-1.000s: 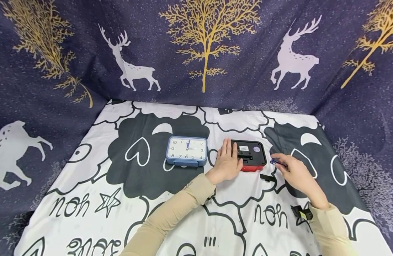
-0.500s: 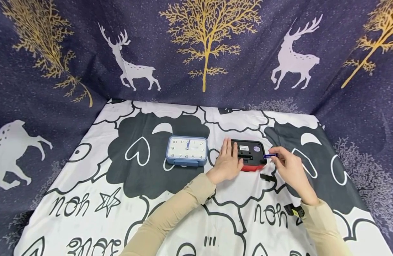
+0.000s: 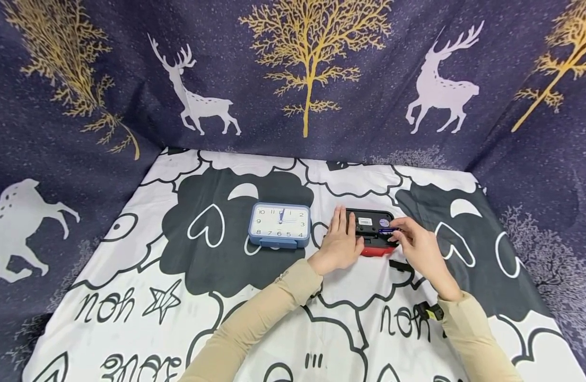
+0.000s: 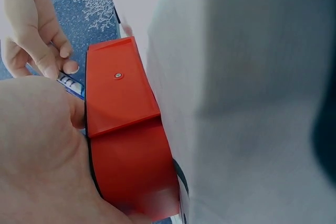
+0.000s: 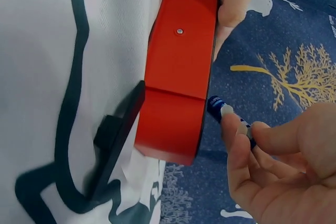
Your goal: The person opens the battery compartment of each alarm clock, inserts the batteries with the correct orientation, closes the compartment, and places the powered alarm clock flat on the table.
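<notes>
A red clock (image 3: 366, 229) lies with its black back up, a battery slot visible in it. My left hand (image 3: 340, 246) rests on its left end with the fingers straight, the thumb near the front edge. In my right hand (image 3: 419, 246) a blue battery (image 3: 387, 231) is pinched between thumb and fingers. The battery is over the right part of the clock's back; whether it touches is unclear. In the right wrist view the battery (image 5: 216, 107) points toward the clock's back. The black battery cover (image 3: 401, 266) lies on the cloth just in front of the clock.
A blue alarm clock (image 3: 279, 225) faces up to the left of my left hand. A white cloth (image 3: 273, 297) with black cartoon print covers the table. Dark fabric (image 3: 364, 116) with deer and trees hangs behind and at both sides.
My right hand has moved left with the battery, from beside the red clock to over its back. The left hand and both clocks have stayed in place.
</notes>
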`<state>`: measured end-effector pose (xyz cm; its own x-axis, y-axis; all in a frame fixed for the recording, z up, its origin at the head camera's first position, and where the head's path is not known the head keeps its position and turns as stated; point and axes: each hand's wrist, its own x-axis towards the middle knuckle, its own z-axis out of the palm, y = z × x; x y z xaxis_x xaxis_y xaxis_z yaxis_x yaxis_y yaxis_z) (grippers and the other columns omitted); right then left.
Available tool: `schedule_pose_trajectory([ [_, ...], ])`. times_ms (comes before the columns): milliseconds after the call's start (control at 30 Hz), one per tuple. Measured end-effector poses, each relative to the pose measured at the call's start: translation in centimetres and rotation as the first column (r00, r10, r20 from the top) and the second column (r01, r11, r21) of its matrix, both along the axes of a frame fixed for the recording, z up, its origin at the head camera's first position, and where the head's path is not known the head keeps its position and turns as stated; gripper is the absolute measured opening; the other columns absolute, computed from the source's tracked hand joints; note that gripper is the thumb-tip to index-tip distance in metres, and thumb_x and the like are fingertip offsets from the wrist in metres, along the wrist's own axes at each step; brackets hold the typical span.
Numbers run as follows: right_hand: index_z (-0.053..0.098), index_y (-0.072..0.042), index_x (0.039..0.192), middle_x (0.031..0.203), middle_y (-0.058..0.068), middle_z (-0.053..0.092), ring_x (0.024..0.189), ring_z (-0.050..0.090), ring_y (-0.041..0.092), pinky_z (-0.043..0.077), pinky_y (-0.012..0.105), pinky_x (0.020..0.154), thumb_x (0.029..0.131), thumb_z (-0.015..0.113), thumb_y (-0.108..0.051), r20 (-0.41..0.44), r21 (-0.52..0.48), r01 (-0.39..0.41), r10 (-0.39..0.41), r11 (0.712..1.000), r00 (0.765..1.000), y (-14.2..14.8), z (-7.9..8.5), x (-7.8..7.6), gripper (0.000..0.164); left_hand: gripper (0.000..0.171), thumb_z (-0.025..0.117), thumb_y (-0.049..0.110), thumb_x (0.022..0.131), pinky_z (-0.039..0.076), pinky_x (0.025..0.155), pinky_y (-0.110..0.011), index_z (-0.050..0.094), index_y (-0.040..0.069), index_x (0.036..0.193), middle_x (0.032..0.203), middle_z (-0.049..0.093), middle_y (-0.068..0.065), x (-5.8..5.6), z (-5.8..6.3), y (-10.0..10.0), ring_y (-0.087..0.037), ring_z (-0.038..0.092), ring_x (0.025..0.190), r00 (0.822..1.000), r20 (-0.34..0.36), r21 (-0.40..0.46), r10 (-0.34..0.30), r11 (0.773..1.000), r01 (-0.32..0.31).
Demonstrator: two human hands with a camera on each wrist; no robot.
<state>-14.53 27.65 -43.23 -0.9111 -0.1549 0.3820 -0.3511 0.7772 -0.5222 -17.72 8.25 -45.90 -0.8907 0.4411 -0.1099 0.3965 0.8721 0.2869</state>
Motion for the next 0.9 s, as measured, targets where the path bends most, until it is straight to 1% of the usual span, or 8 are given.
schedule_pose_trajectory([
  [167,0.067,-0.004,0.098,0.083,0.012,0.074,0.067,0.070,0.025,0.046,0.016,0.054,0.089,0.066,-0.001,-0.022,0.027,0.018,-0.017,0.999,1.000,-0.2,-0.3,-0.3,0.010,0.064,0.026,0.039,0.104,0.012,0.123,-0.036,0.010,0.004,0.156,0.162,-0.002,-0.021,0.1,0.1,0.0,-0.032,-0.009,0.151,1.000,-0.006,0.003,-0.001,1.000,0.001],
  [300,0.068,-0.006,0.095,0.080,0.009,0.074,0.068,0.070,0.023,0.046,0.012,0.058,0.088,0.068,-0.003,-0.039,0.026,0.019,-0.018,0.999,0.999,-0.4,-0.4,-0.6,0.008,0.064,0.026,0.038,0.104,0.013,0.122,-0.037,0.011,0.003,0.155,0.162,-0.001,-0.021,0.2,0.3,-0.1,-0.033,-0.007,0.151,1.000,-0.012,0.008,0.000,1.000,0.000],
  [433,0.069,-0.005,0.095,0.081,0.009,0.074,0.067,0.070,0.023,0.045,0.007,0.059,0.088,0.068,-0.004,-0.048,0.012,0.001,0.000,1.000,0.999,-0.6,-0.4,-0.9,0.008,0.064,0.027,0.038,0.104,0.013,0.122,-0.038,0.011,0.003,0.155,0.162,-0.002,-0.021,0.2,0.4,-0.1,-0.033,-0.007,0.151,1.000,-0.006,0.015,0.000,1.000,0.000],
  [567,0.070,-0.004,0.097,0.082,0.009,0.075,0.065,0.070,0.022,0.045,0.008,0.058,0.089,0.067,-0.007,-0.049,0.008,-0.001,0.002,1.000,0.999,-0.7,-0.2,-1.3,0.009,0.064,0.027,0.038,0.104,0.014,0.122,-0.038,0.011,0.004,0.155,0.162,-0.001,-0.021,0.1,0.3,0.0,-0.033,-0.006,0.151,1.000,-0.008,0.021,0.001,1.000,-0.001],
  [667,0.069,-0.004,0.099,0.083,0.011,0.075,0.064,0.070,0.022,0.045,0.010,0.057,0.090,0.066,-0.008,-0.034,-0.001,0.011,-0.011,1.000,0.999,-0.8,-0.2,-1.5,0.010,0.064,0.028,0.038,0.104,0.014,0.122,-0.038,0.012,0.003,0.155,0.162,0.000,-0.021,0.1,0.2,0.0,-0.032,-0.006,0.151,1.000,-0.011,0.021,0.000,1.000,0.000],
  [800,0.067,-0.002,0.102,0.084,0.015,0.075,0.063,0.070,0.024,0.046,0.010,0.055,0.091,0.066,-0.010,0.001,-0.041,0.034,-0.034,0.999,0.999,-0.9,-0.2,-1.6,0.014,0.063,0.027,0.037,0.104,0.014,0.122,-0.038,0.012,0.003,0.155,0.162,0.000,-0.021,0.1,0.1,0.0,-0.032,-0.007,0.151,1.000,-0.005,0.027,-0.005,1.000,0.005],
  [900,0.066,-0.002,0.102,0.085,0.016,0.075,0.063,0.070,0.025,0.046,0.010,0.055,0.092,0.066,-0.013,0.025,-0.062,0.046,-0.045,0.997,0.999,-1.0,-0.2,-1.6,0.015,0.063,0.027,0.037,0.104,0.013,0.122,-0.038,0.011,0.002,0.155,0.162,-0.001,-0.022,0.1,0.1,0.0,-0.033,-0.008,0.151,1.000,0.002,0.037,-0.010,0.999,0.009],
])
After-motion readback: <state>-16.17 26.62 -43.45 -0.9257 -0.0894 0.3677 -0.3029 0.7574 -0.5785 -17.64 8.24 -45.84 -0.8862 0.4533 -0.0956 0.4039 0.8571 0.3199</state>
